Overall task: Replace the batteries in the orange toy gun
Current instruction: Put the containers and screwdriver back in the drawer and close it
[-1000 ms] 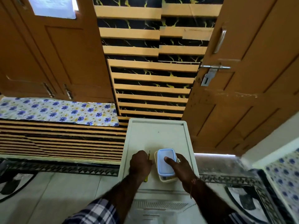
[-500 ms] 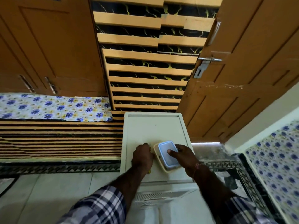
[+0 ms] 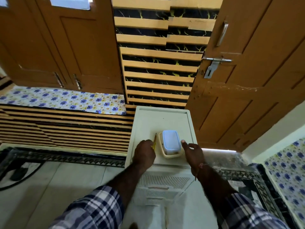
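Orange toy gun: where it lies and which way it points cannot be told from the head view, since no part of it can be made out.

Nearest, two checked sleeves (image 3: 92, 210) are seen at 6 o'clock, with bare forearms reaching forward over the ribbed front of a white appliance whose flat top serves as the counter (image 3: 161, 121). The left hand (image 3: 144, 152) is laid on the near left part of the counter, its fingers (image 3: 147, 143) clenched round a thin screwdriver (image 3: 154, 140) with a yellow handle. The screwdriver's long axis runs near to far and its dark tip is pointed toward 12 o'clock, leaning slightly right. Just beside it, at its 3 o'clock, a cream container (image 3: 170, 154) is set flat on the counter, closed by a pale blue lid (image 3: 170, 141). Its long axis also runs near to far, with the far end turned a little toward 11 o'clock. The right hand (image 3: 192, 152) is held at the container's 3 o'clock, released, the fingers loosely curled and nothing grasped. The thumb tip is placed right at the lid's right edge, though contact cannot be confirmed.

Farther off, at 10 o'clock, a blue-flowered cloth (image 3: 62, 100) is spread on a ledge. A striped tiled wall (image 3: 158, 63) is seen at 12 o'clock between wooden doors (image 3: 247, 80), and a metal latch (image 3: 212, 65) is fixed to the right one.
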`<state>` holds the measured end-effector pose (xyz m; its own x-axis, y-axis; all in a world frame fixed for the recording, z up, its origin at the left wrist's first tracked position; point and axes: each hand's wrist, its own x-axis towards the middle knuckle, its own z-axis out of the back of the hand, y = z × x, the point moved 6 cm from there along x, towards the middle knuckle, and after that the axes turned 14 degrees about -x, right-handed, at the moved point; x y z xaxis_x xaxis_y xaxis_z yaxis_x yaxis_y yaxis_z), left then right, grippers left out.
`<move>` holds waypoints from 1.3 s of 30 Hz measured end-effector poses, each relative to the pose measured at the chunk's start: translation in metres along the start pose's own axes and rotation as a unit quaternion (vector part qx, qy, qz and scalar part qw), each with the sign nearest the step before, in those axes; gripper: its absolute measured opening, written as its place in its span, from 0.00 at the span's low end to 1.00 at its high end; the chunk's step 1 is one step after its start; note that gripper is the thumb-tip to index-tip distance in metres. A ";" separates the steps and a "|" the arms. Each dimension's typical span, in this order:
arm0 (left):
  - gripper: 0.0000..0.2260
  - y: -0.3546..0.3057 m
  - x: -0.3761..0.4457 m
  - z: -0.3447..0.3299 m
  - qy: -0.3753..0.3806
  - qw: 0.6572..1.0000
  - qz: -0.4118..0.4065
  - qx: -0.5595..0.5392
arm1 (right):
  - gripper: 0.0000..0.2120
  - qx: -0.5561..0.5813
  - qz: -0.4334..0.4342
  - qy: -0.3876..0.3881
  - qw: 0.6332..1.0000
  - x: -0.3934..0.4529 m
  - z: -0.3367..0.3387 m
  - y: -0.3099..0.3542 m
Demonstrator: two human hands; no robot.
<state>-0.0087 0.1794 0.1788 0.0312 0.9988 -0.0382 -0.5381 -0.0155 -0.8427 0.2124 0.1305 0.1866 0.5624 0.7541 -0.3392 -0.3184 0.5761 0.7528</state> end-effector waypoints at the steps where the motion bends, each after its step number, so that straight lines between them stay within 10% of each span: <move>1: 0.12 0.000 -0.016 0.000 -0.015 1.000 -0.001 -0.012 | 0.27 -0.014 0.014 -0.013 1.000 -0.009 0.008 -0.008; 7: 0.07 0.017 -0.117 -0.001 -0.106 0.993 -0.059 -0.018 | 0.07 -0.067 0.211 -0.075 0.972 -0.066 0.043 -0.051; 11: 0.17 0.057 -0.172 -0.041 0.003 0.996 -0.074 0.056 | 0.04 -0.155 0.248 -0.007 0.956 -0.089 0.023 -0.110; 19: 0.34 0.139 -0.164 -0.127 0.216 0.935 -0.022 0.282 | 0.32 -0.500 0.270 0.208 0.796 -0.082 -0.065 -0.181; 28: 0.33 0.184 -0.118 -0.162 0.287 0.884 -0.030 0.367 | 0.37 -0.525 0.253 0.224 0.781 -0.057 -0.125 -0.210; 39: 0.18 0.152 -0.211 -0.126 0.170 0.952 -0.126 0.221 | 0.22 -0.504 0.384 0.089 0.769 -0.136 -0.119 -0.204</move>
<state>0.0087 -0.0393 -0.0092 0.4359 0.8944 -0.1002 -0.7775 0.3181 -0.5424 0.1099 -0.0521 0.0116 -0.1712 0.9735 -0.1519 -0.9842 -0.1760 -0.0187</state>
